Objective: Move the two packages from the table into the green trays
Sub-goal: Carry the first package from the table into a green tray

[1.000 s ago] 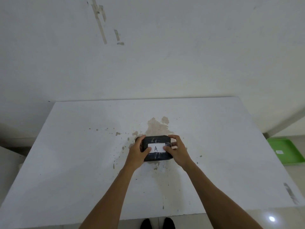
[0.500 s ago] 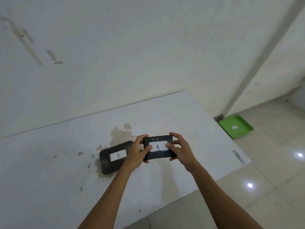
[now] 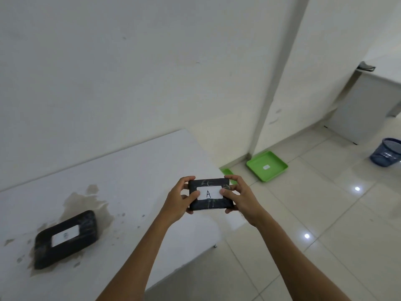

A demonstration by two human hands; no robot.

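Observation:
A black package with a white label marked "A" (image 3: 208, 202) is held in the air over the table's right end. My left hand (image 3: 181, 199) grips its left side and my right hand (image 3: 240, 197) grips its right side. A second black package with a white label (image 3: 65, 238) lies on the stained patch of the white table (image 3: 141, 170) at the left. A green tray (image 3: 267, 166) with a small white tag sits on the floor by the wall corner. The edge of another green tray (image 3: 227, 171) shows just beyond the table's right end.
Tiled floor stretches to the right of the table. A blue basket (image 3: 386, 155) stands at the far right next to a white cabinet (image 3: 364, 109). The white wall runs behind the table.
The package marked "A" has been lifted off the second package and carried right, to the table's right end. The view has turned right, bringing the green trays and floor closer.

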